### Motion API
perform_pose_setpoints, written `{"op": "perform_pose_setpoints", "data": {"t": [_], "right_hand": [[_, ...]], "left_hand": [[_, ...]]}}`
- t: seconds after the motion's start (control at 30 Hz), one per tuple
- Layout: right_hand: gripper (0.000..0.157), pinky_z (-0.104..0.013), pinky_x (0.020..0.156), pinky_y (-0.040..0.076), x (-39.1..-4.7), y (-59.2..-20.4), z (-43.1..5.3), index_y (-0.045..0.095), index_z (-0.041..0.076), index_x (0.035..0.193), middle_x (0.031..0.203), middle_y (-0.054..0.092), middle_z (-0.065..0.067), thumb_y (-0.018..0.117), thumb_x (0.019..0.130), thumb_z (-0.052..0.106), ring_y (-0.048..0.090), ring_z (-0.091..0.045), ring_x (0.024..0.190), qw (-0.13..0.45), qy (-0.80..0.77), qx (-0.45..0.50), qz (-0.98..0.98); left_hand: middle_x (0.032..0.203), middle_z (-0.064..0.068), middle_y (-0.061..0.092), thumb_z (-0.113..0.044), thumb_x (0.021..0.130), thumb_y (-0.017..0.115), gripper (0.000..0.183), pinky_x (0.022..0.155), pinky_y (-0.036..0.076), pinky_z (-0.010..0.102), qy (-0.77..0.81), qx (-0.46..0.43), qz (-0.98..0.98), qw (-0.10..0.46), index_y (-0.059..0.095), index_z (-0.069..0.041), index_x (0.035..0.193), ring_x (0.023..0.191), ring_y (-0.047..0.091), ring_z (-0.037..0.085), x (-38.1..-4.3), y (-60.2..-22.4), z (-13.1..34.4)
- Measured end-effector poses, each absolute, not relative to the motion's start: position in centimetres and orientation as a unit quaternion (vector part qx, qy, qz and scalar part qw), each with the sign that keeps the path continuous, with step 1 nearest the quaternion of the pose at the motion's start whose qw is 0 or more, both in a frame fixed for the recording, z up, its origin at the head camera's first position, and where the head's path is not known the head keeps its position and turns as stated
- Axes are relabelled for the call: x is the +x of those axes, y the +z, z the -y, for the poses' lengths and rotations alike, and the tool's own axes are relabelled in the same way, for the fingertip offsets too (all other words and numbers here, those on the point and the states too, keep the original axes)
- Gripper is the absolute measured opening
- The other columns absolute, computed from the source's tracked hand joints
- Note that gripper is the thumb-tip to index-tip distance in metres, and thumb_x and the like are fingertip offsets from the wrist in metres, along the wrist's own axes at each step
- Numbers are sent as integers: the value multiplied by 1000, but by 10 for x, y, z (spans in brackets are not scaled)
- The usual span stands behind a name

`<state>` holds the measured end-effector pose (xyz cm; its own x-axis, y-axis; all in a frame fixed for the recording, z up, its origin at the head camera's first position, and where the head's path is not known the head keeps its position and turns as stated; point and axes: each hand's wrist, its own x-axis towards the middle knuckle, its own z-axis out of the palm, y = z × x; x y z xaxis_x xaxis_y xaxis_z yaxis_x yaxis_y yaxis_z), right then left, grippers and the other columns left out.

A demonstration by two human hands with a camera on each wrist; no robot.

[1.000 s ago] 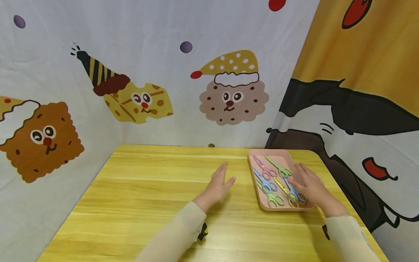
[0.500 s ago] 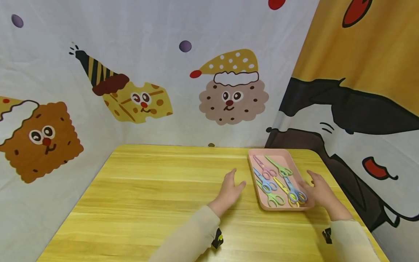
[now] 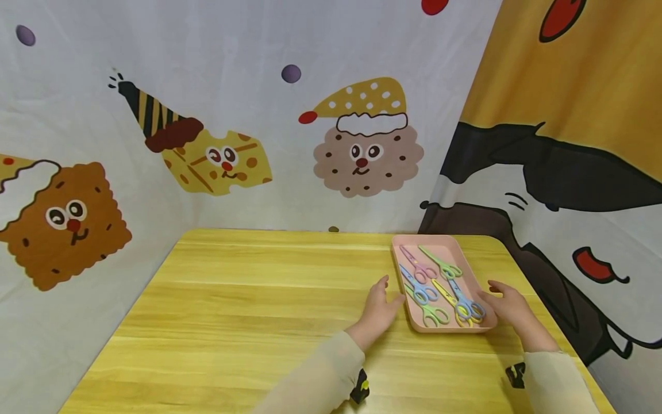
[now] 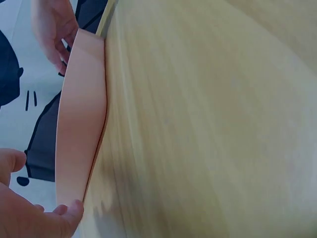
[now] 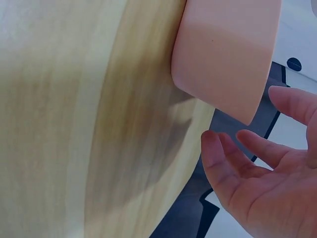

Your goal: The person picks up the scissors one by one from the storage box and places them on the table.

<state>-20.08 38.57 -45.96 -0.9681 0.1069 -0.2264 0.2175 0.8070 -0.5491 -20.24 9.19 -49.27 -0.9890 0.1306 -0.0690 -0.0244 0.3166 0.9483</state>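
Near the far right of the wooden table stands a shallow pink tray (image 3: pixel 450 330). In it lie several small scissors, among them a pink pair (image 3: pixel 410 257), a green pair (image 3: pixel 430 255) and a yellow pair (image 3: pixel 443 291). A blue pair (image 3: pixel 456 289) partly covers the yellow one. My left hand (image 3: pixel 377 315) is at the tray's left wall, fingers loosely bent and holding nothing; whether it touches the wall I cannot tell. At the right wall is my right hand (image 3: pixel 511 310), thumb and fingers spread. In the right wrist view this hand (image 5: pixel 277 173) is just apart from the tray's corner.
The wooden table (image 3: pixel 233 299) extends left and in front of the tray. Behind it hangs a white cloth (image 3: pixel 233 57) printed with cartoon biscuits and cheese. To the right, a patterned curtain (image 3: pixel 569 103) comes close to the table's edge.
My left hand has moved right, up to the tray's left side. My right hand has drawn back from over the tray to its right side. The tray and scissors have stayed put.
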Motion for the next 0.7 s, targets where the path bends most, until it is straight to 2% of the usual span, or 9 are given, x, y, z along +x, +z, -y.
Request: {"op": "perform_pose_setpoints", "data": {"t": [0.17,0.3,0.5,0.7], "right_hand": [[75,-62,102,33,-199,-460,-387,23,-17,139,137,29,-40,44,97,41,29,-55,125,102,-310,103,-940],[76,-62,103,33,-199,-462,-389,24,-16,140,138,28,-40,44,97,43,29,-54,125,112,-323,115,-933],[68,-60,100,36,-198,-463,-389,27,-16,139,135,32,-40,45,97,36,32,-54,122,111,-325,117,-932],[63,-60,99,37,-196,-466,-391,29,-15,138,136,34,-40,46,97,28,34,-54,122,108,-332,112,-930]], "left_hand": [[135,17,48,-22,90,62,63,102,45,45,586,31,-807,62,35,-2,143,120,50,35,-198,-496,-101],[136,13,48,-22,91,62,62,104,43,42,567,33,-821,58,36,-4,144,123,49,30,-194,-499,-106],[137,12,47,-20,91,61,59,104,44,39,569,31,-820,53,38,-3,143,122,50,28,-190,-496,-113],[137,16,47,-15,90,61,56,102,45,41,597,12,-801,44,40,1,140,120,51,30,-191,-494,-120]]}}
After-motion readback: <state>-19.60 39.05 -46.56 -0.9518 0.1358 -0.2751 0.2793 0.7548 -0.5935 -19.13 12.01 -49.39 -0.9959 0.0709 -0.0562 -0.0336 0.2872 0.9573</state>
